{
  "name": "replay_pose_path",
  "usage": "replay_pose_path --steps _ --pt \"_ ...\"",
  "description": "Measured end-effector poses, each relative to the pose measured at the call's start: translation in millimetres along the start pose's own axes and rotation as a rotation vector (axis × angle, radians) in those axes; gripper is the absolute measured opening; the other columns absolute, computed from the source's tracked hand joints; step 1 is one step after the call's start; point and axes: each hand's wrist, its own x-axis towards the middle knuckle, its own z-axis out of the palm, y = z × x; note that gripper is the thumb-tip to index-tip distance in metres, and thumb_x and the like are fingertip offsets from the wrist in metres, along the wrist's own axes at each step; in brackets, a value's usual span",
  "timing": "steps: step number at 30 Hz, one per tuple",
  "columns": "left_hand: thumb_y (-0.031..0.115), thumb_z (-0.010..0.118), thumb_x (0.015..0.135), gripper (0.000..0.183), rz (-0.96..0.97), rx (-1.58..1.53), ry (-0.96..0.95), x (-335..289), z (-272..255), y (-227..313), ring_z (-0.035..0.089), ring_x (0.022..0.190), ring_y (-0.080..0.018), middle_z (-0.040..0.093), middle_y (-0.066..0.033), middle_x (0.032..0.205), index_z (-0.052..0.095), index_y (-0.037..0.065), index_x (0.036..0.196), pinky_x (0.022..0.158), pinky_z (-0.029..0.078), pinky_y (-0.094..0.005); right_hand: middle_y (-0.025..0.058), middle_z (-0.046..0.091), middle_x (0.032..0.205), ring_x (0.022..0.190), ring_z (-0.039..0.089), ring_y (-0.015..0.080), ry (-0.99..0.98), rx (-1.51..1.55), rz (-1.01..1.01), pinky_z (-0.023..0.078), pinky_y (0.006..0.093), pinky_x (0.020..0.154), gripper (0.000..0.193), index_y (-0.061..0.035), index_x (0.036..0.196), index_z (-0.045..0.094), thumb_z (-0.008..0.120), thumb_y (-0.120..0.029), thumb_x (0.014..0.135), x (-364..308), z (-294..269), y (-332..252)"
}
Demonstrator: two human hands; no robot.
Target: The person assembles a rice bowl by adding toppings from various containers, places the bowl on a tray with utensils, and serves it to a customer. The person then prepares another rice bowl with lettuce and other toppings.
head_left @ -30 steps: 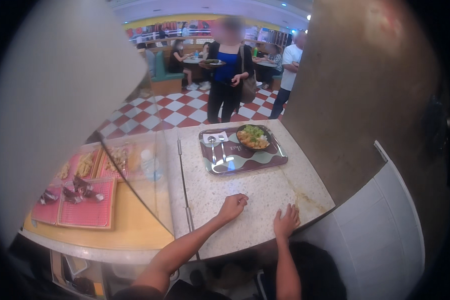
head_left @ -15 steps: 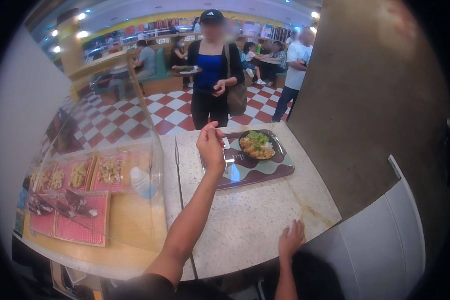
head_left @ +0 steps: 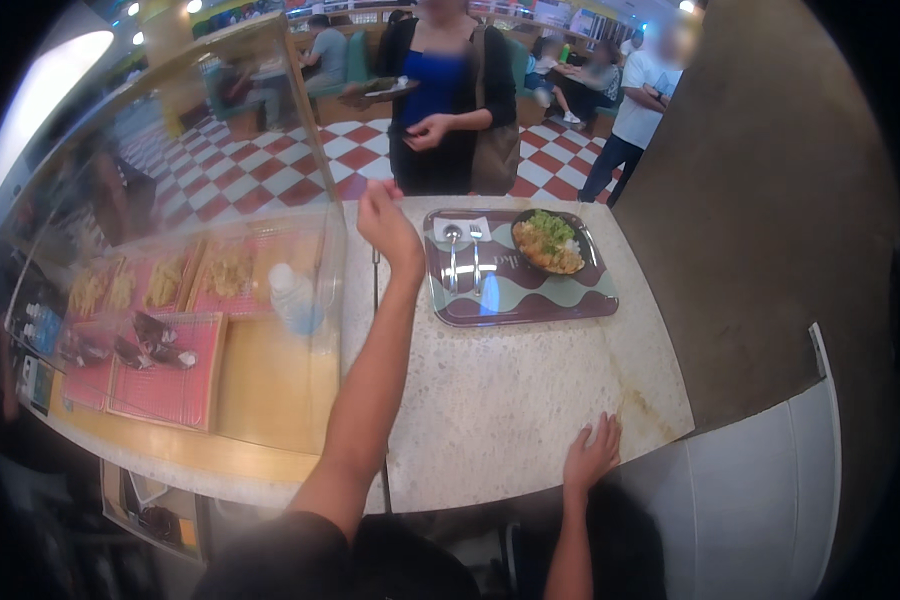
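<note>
My left hand [head_left: 388, 232] is stretched out over the far side of the counter, left of the tray. Its fingers are curled in; whatever they may hold is hidden. A purple and pale green patterned tray [head_left: 560, 303] lies on the speckled counter [head_left: 480, 400]. On its right side sits a black bowl [head_left: 548, 243] of rice, browned pieces and green leaves. A spoon [head_left: 453, 262] and a fork [head_left: 476, 262] lie at its left on a white napkin [head_left: 465, 223]. My right hand [head_left: 592, 452] rests open near the counter's front right edge, holding nothing.
A person in a blue top [head_left: 435, 85] stands across the counter, holding a plate [head_left: 382, 90]. On the left, a clear guard [head_left: 260, 130] fronts pink-lined trays [head_left: 195, 370] of fried food and wrapped items, beside a bottle [head_left: 295, 300]. A brown wall [head_left: 760, 200] bounds the right.
My left hand has moved left, away from the tray, uncovering the spoon and fork. My view has shifted. The right hand still rests on the counter edge.
</note>
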Motion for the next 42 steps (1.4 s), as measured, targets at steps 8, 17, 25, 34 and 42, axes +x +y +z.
replay_pose_path --steps 8,17,25,34,42 --pt "0.024 0.055 0.1 0.021 -0.225 -0.058 0.073 15.2 10.4 -24.9 0.054 0.065 -0.0085 0.062 -0.0011 0.08 0.064 0.005 0.098 0.053 0.041 -0.024 0.0111 0.05 0.147 0.14 0.04 0.0318 0.016 -0.003 0.007 0.028 0.0514 0.11 0.042 -0.0091 0.136 0.056 0.056 -0.022 0.096 -0.6 -3.0 -0.1" --pt "0.023 0.055 0.097 0.021 -0.572 0.029 -0.012 4.1 -25.3 -68.0 0.056 0.07 -0.0104 0.063 -0.0011 0.09 0.06 0.01 0.113 0.055 0.043 -0.0272 0.0118 0.05 0.147 0.141 0.039 0.0311 0.017 -0.01 0.001 0.028 0.0504 0.109 0.043 -0.0077 0.136 0.056 0.057 -0.021 0.095 0.9 -0.6 4.1" --pt "0.034 0.06 0.094 0.046 -0.65 -0.186 -0.113 37.2 -20.2 -76.4 0.054 0.103 -0.0227 0.056 -0.0119 0.116 0.05 0.01 0.131 0.082 0.048 -0.0442 0.0116 0.05 0.146 0.141 0.039 0.0306 0.012 0.024 0.0 0.028 0.0513 0.109 0.044 -0.0084 0.137 0.055 0.058 -0.021 0.095 1.7 -0.8 2.8" --pt "0.052 0.052 0.097 0.059 -0.961 -0.156 -0.214 45.9 0.6 -76.6 0.046 0.117 -0.0236 0.038 -0.0187 0.137 0.036 0.018 0.143 0.098 0.039 -0.0659 0.0109 0.049 0.147 0.141 0.039 0.0311 0.005 0.011 0.009 0.027 0.0522 0.11 0.044 -0.0093 0.138 0.054 0.056 -0.023 0.096 -0.3 0.1 2.3" --pt "0.03 0.054 0.102 0.028 -0.658 -0.17 -0.014 13.9 -16.2 -102.6 0.061 0.08 -0.0187 0.064 -0.0093 0.097 0.06 0.005 0.109 0.063 0.047 -0.0357 0.0108 0.049 0.147 0.14 0.04 0.0324 0.011 0.032 0.01 0.028 0.0531 0.109 0.044 -0.0092 0.137 0.056 0.057 -0.024 0.095 1.4 -4.9 3.6"
